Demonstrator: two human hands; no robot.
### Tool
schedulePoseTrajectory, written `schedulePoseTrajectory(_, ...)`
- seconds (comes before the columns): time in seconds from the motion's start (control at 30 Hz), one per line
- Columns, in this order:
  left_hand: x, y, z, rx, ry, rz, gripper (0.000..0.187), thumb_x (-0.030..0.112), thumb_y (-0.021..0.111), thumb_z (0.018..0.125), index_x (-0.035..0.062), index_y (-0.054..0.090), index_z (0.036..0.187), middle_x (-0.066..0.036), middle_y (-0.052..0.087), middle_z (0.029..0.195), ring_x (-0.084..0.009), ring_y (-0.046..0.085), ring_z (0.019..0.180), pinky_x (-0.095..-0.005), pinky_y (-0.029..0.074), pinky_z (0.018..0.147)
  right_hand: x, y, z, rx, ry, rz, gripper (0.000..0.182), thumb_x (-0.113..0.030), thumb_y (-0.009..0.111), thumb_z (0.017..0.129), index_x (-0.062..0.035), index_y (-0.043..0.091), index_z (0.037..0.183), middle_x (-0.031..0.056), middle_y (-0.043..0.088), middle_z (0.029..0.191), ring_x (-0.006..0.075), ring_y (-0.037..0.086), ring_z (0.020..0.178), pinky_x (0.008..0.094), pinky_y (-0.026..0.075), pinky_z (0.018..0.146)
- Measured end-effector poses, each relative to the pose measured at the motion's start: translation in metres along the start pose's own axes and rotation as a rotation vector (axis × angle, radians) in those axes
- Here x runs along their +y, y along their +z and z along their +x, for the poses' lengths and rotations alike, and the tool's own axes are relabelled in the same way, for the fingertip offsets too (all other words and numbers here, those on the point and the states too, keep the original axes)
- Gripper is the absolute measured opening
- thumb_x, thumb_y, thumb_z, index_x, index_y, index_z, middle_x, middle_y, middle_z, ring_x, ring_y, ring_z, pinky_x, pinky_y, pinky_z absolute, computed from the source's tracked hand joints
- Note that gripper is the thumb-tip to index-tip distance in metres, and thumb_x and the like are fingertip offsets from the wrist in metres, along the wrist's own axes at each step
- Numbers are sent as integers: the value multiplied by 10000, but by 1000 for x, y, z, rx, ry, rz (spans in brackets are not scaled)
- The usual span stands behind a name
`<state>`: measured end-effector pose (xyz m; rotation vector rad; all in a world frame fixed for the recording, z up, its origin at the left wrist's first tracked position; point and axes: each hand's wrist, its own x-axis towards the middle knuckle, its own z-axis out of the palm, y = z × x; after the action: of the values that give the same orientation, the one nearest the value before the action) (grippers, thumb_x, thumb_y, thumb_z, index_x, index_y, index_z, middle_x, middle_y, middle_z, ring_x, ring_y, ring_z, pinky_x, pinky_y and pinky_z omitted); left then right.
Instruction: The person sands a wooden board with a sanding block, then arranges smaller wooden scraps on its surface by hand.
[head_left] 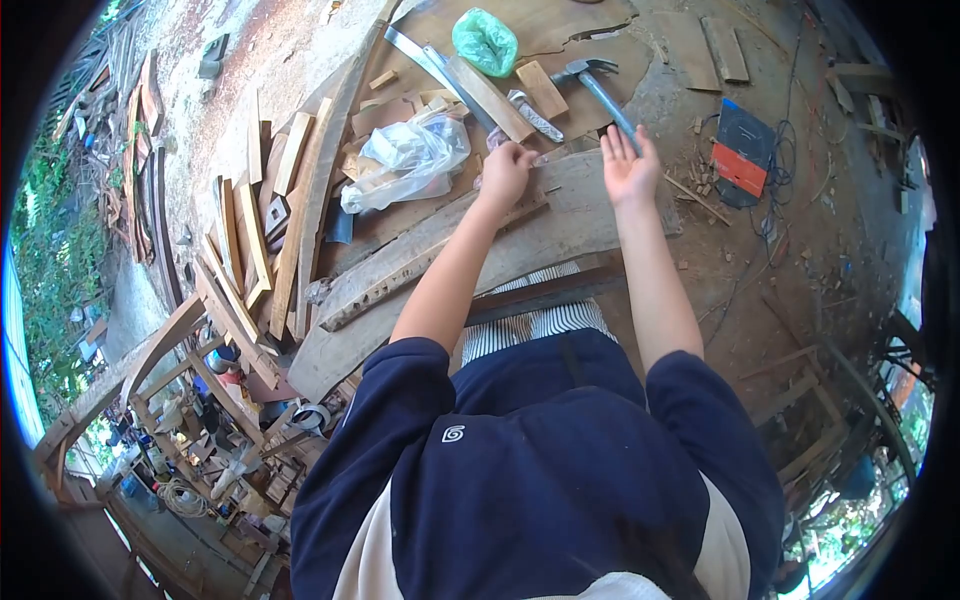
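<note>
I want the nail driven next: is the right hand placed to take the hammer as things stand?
Probably yes: the right hand is open, its fingertips at the hammer handle, with nothing lying between them.

We see even, bright daylight with soft, faint shadows. The upper left ground (pixel 215 40) is washed pale by stronger light, and the right edge glares near white. Fisheye distortion bends everything toward a black round border. The centre is sharp; the rim blurs slightly, with colour fringing at left.
</note>
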<state>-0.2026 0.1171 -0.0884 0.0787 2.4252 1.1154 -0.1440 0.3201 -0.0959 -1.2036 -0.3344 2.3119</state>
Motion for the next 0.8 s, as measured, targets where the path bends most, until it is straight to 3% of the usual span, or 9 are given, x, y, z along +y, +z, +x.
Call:
schedulePoseTrajectory(0.07, -23, 2, 18, -10, -80, 13, 236, 226, 667, 969, -9, 653, 946, -163, 708, 860, -270, 695, 823, -419, 544, 767, 2, -12, -28, -90, 30, -106, 409, -93, 588, 971, 28, 425, 1326, 204, 537, 1316, 344, 564, 1255, 497, 406, 1154)
schedulePoseTrajectory(0.13, -37, -4, 28, -84, -280, -743, 166, 151, 577, 1011, -9, 607, 979, -171, 702, 945, -254, 691, 834, -388, 565, 770, 8, -25, -46, -86, 221, -269, 428, -38, 616, 957, -26, 457, 1355, 189, 588, 1286, 333, 603, 1199, 441, 480, 1081)
schedulePoseTrajectory(0.2, -42, -10, 32, -138, -303, -688, 96, 63, 520, 1005, -1, 584, 1034, -170, 684, 1004, -249, 686, 854, -365, 577, 798, 20, -48, -53, -102, 285, -422, 395, -46, 632, 950, -45, 511, 1326, 169, 625, 1228, 297, 625, 1161, 417, 510, 1014)
schedulePoseTrajectory(0.27, -53, -6, 41, -210, -205, -566, 121, 102, 606, 951, -11, 630, 986, -192, 692, 940, -288, 697, 866, -401, 565, 811, 28, -57, -63, -122, 347, -573, 365, -53, 648, 943, -64, 565, 1298, 148, 663, 1170, 261, 647, 1123, 393, 540, 946)
schedulePoseTrajectory(0.3, -49, -7, 39, -212, -209, -563, 121, 102, 606, 951, -11, 630, 986, -192, 692, 940, -288, 697, 866, -401, 565, 811, 32, -55, -73, -300, 90, -1054, 286, -67, 663, 933, -68, 614, 1215, 131, 677, 1100, 250, 666, 1052, 377, 542, 888)
schedulePoseTrajectory(0.33, -42, -8, 35, -89, 25, -161, 161, 144, 648, 915, -12, 658, 954, -206, 695, 930, -318, 695, 877, -414, 557, 821, 37, -53, -78, -481, -197, -1520, 210, -80, 678, 923, -72, 662, 1132, 115, 690, 1030, 240, 686, 981, 361, 544, 831)
schedulePoseTrajectory(0.37, -34, -8, 33, 36, 257, 240, 204, 186, 690, 880, -14, 686, 921, -219, 698, 920, -348, 693, 889, -426, 549, 832, 42, -55, -79, -629, -644, -1647, 119, -112, 696, 902, -76, 698, 1015, 102, 656, 977, 263, 679, 890, 366, 536, 761)
schedulePoseTrajectory(0.47, -36, -3, 39, 52, 251, 252, 303, 307, 752, 829, 7, 731, 870, -218, 702, 944, -382, 672, 920, -450, 536, 835, 45, -46, -73, -724, -907, -1761, 112, -144, 693, 901, -129, 699, 1011, 79, 632, 929, 306, 661, 827, 407, 536, 714)
schedulePoseTrajectory(0.8, -35, 9, 58, -60, 160, 531, 258, 345, 745, 798, 92, 742, 845, -149, 736, 884, -346, 724, 831, -472, 565, 747, 51, -30, -67, -700, -753, -1959, 10, -136, 640, 941, -131, 640, 949, 87, 613, 923, 333, 657, 838, 457, 527, 712)
